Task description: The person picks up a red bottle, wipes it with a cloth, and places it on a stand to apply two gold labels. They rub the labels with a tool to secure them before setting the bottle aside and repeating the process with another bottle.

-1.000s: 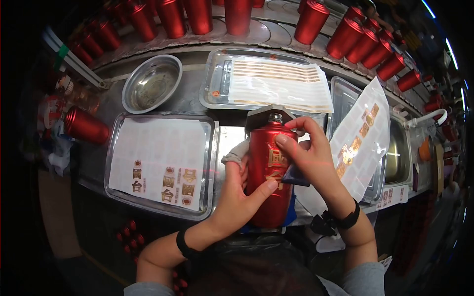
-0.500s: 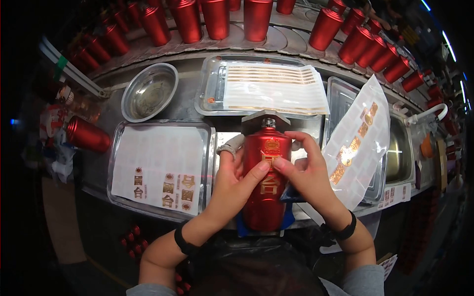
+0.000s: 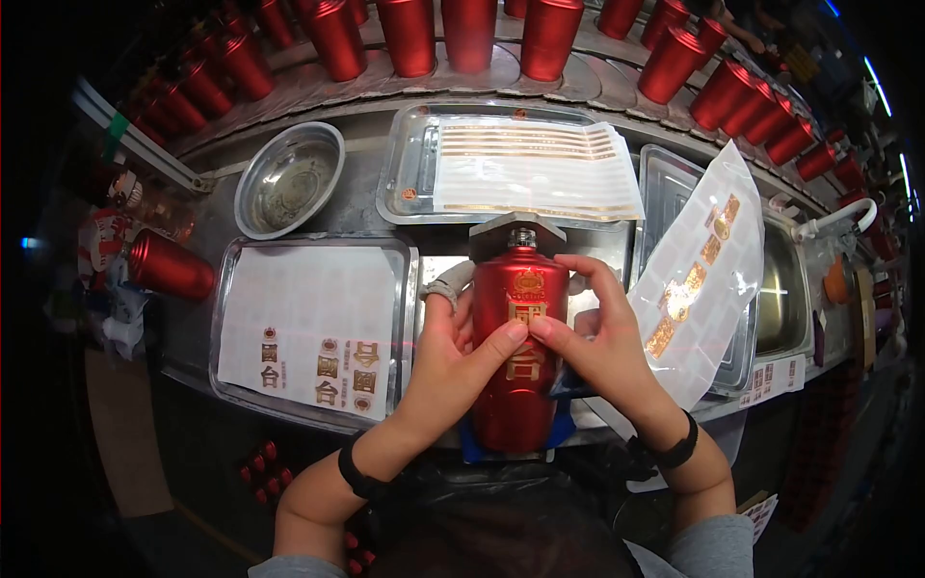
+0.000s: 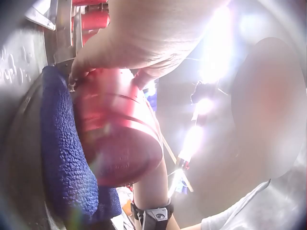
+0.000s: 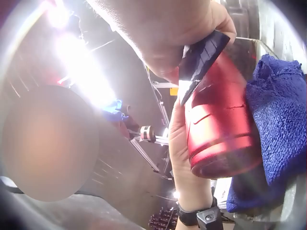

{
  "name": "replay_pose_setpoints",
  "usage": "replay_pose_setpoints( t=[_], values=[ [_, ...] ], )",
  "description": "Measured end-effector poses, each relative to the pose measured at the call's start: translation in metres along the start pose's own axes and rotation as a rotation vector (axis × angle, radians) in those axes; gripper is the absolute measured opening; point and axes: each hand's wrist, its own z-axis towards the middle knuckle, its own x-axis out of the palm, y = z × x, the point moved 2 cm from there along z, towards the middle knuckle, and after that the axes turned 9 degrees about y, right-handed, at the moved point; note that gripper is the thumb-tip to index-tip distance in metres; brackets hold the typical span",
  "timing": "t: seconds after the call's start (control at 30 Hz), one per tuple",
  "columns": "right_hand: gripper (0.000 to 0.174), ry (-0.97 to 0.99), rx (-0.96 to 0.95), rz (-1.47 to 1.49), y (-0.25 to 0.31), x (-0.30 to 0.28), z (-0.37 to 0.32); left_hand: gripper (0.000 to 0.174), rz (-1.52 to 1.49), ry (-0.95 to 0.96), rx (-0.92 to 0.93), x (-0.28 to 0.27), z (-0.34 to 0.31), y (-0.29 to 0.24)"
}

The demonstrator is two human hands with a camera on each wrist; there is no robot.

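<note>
A red bottle lies tilted in front of the person, its bare neck against a metal rest. Gold characters run down its face. The left hand grips its left side, thumb on the lettering and a pale cover on one finger. From the other side the right hand holds the bottle, its thumb beside the left thumb on the characters. A dark flat scraper-like piece sits in the right hand against the bottle. Beneath the bottle is a blue cloth.
On the left, a tray bears a sheet of gold character stickers. Behind stand a metal bowl and a tray of gold-striped sheets. A clear sticker sheet leans at right, before a sink. Red bottles line a conveyor.
The right hand has slid down from the bottle's shoulder, its thumb now beside the left one. The bottle has straightened and its lettering faces up more fully. Conveyor bottles have shifted right.
</note>
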Motion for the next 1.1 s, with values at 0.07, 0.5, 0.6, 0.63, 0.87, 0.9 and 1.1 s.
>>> replay_pose_setpoints(
  t=[0.07, 0.5, 0.6, 0.63, 0.87, 0.9, 1.1],
  values=[
    [0.062, -0.004, -0.017, -0.002, 0.0, 0.0, 0.0, 0.064, -0.001, 0.002, -0.003, 0.0, -0.001, -0.001],
    [0.052, -0.013, 0.001, 0.167, -0.013, 0.006, 0.007, 0.067, -0.056, -0.012, -0.024, -0.004, 0.007, 0.0],
    [0.052, -0.015, -0.03, 0.159, -0.013, 0.005, 0.006, 0.062, -0.014, -0.011, -0.017, -0.005, 0.007, 0.0],
    [0.053, -0.016, -0.041, 0.151, -0.013, 0.005, 0.007, 0.062, -0.016, -0.012, -0.018, -0.005, 0.007, -0.001],
    [0.053, -0.002, -0.025, 0.148, -0.012, 0.005, 0.008, 0.068, -0.056, 0.0, -0.04, -0.005, 0.007, -0.001],
    [0.053, -0.003, -0.022, 0.123, -0.009, 0.004, 0.008, 0.066, -0.056, -0.006, -0.036, -0.005, 0.007, -0.001],
    [0.052, -0.016, 0.018, 0.132, -0.008, 0.006, 0.01, 0.062, -0.066, -0.017, -0.028, -0.005, 0.007, 0.002]
  ],
)
